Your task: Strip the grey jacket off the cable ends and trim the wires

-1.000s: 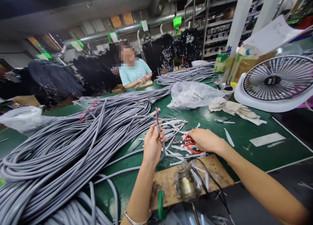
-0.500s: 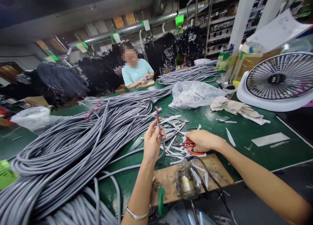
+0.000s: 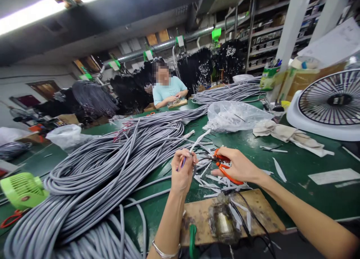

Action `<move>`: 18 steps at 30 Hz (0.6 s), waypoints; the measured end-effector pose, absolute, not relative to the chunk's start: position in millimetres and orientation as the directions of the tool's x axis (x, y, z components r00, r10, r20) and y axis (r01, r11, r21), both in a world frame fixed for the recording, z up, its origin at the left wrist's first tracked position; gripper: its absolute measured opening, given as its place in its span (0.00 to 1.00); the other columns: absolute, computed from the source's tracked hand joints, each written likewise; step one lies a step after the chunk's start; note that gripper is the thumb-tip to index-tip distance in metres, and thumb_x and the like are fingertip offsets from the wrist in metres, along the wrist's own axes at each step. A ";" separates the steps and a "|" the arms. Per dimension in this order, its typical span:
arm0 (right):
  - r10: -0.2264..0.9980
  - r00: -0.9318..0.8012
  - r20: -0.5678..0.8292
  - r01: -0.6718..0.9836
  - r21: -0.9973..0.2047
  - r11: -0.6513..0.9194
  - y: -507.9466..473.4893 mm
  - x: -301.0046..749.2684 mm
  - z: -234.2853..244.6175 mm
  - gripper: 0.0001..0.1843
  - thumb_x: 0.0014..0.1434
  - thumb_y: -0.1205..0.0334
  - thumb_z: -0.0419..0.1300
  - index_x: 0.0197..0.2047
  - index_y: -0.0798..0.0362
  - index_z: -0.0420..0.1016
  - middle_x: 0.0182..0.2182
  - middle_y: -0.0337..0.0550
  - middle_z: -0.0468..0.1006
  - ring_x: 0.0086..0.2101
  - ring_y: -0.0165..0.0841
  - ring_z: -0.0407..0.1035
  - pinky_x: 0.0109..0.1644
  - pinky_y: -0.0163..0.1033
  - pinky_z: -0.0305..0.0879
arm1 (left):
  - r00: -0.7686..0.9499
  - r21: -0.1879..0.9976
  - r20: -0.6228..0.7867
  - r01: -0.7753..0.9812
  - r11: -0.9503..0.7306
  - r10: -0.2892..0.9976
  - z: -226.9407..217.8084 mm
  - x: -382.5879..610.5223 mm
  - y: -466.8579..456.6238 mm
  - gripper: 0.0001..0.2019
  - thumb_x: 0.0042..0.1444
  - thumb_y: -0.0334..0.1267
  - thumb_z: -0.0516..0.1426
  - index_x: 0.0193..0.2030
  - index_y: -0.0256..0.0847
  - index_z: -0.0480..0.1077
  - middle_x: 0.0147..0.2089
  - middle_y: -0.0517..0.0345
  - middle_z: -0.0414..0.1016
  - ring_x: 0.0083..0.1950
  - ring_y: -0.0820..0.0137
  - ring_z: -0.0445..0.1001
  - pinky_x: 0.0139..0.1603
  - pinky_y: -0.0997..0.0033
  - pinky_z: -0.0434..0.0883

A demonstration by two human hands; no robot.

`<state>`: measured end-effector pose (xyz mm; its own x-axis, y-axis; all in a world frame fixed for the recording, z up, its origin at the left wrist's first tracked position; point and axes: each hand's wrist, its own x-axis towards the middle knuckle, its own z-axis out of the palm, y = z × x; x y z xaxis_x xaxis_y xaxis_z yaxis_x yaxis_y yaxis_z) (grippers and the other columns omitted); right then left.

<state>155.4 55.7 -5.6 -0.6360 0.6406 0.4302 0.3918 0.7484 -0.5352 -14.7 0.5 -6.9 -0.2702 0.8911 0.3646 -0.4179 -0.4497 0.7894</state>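
Note:
My left hand [image 3: 183, 172] is closed around the end of a grey cable [image 3: 157, 181], with red and blue inner wires [image 3: 182, 162] poking out between the fingers. My right hand [image 3: 237, 164] grips orange-handled scissors [image 3: 225, 170], whose blades point left toward the cable end held by my left hand. Both hands hover over a scatter of white insulation strips [image 3: 206, 172] on the green table [image 3: 298, 169].
A big pile of grey cables [image 3: 98, 172] fills the left side. A wooden board [image 3: 242, 214] with a metal fixture [image 3: 222, 219] sits at the near edge. A white fan [image 3: 329, 105], a plastic bag [image 3: 233, 116], a cloth [image 3: 284, 133], a green mini fan [image 3: 21, 189] and a seated person [image 3: 168, 90] are around.
My left hand lowered and bent the cable end toward the scissors. My right hand lifted the scissors off the table and brought them to the cable end. The view shifted left and up.

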 end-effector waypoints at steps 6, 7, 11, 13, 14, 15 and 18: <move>0.657 -0.626 0.420 0.334 -0.616 0.713 51.0 151.4 -4.1 0.18 0.48 0.49 0.60 0.23 0.55 0.63 0.21 0.33 0.60 0.23 0.25 0.52 0.27 0.31 0.50 | -0.173 0.815 0.528 -0.171 -0.553 0.832 -15.6 -15.3 -0.7 0.04 0.48 0.31 0.59 0.25 0.42 0.72 0.28 0.60 0.62 0.31 0.74 0.64 0.35 0.70 0.62; 0.656 -0.622 0.427 0.335 -0.612 0.716 50.7 151.7 -3.6 0.18 0.48 0.50 0.60 0.23 0.55 0.62 0.21 0.33 0.60 0.23 0.25 0.52 0.27 0.31 0.49 | -0.155 0.822 0.537 -0.126 -0.556 0.829 -16.3 -15.2 -1.1 0.04 0.48 0.30 0.59 0.25 0.42 0.73 0.29 0.59 0.63 0.32 0.73 0.64 0.35 0.70 0.62; 0.634 -0.617 0.466 0.341 -0.568 0.749 47.8 151.3 -3.3 0.17 0.48 0.51 0.60 0.22 0.55 0.62 0.21 0.33 0.59 0.23 0.25 0.52 0.27 0.31 0.49 | -0.106 0.824 0.563 -0.006 -0.567 0.820 -15.3 -12.5 -3.3 0.07 0.50 0.29 0.57 0.26 0.43 0.75 0.29 0.57 0.65 0.32 0.72 0.64 0.33 0.72 0.61; 0.628 -0.608 0.486 0.343 -0.553 0.759 46.2 150.1 -5.2 0.17 0.47 0.52 0.60 0.21 0.55 0.62 0.21 0.33 0.59 0.23 0.25 0.52 0.27 0.31 0.48 | -0.112 0.808 0.587 0.026 -0.588 0.802 -14.0 -11.0 -4.0 0.09 0.50 0.29 0.56 0.25 0.44 0.75 0.28 0.57 0.65 0.33 0.72 0.64 0.33 0.73 0.62; 0.628 -0.598 0.498 0.344 -0.549 0.762 45.6 149.5 -6.5 0.16 0.47 0.52 0.61 0.21 0.55 0.62 0.20 0.33 0.59 0.23 0.24 0.51 0.26 0.31 0.48 | -0.116 0.801 0.597 0.043 -0.597 0.794 -13.5 -10.5 -4.2 0.10 0.51 0.29 0.56 0.25 0.44 0.75 0.28 0.57 0.65 0.33 0.72 0.64 0.34 0.73 0.62; 0.629 -0.586 0.512 0.342 -0.547 0.764 45.4 149.1 -7.8 0.16 0.47 0.53 0.61 0.20 0.55 0.62 0.19 0.33 0.58 0.22 0.24 0.51 0.26 0.31 0.47 | -0.118 0.795 0.607 0.057 -0.604 0.786 -13.4 -10.1 -4.4 0.10 0.51 0.28 0.56 0.24 0.44 0.75 0.28 0.57 0.64 0.33 0.72 0.64 0.34 0.74 0.62; 0.658 -0.525 0.540 0.331 -0.582 0.742 46.5 149.2 -10.8 0.20 0.47 0.54 0.61 0.15 0.55 0.58 0.16 0.31 0.54 0.20 0.22 0.48 0.23 0.31 0.44 | -0.111 0.795 0.607 0.061 -0.604 0.787 -15.3 -8.8 -4.0 0.09 0.51 0.30 0.56 0.26 0.44 0.76 0.28 0.57 0.64 0.33 0.73 0.64 0.33 0.74 0.62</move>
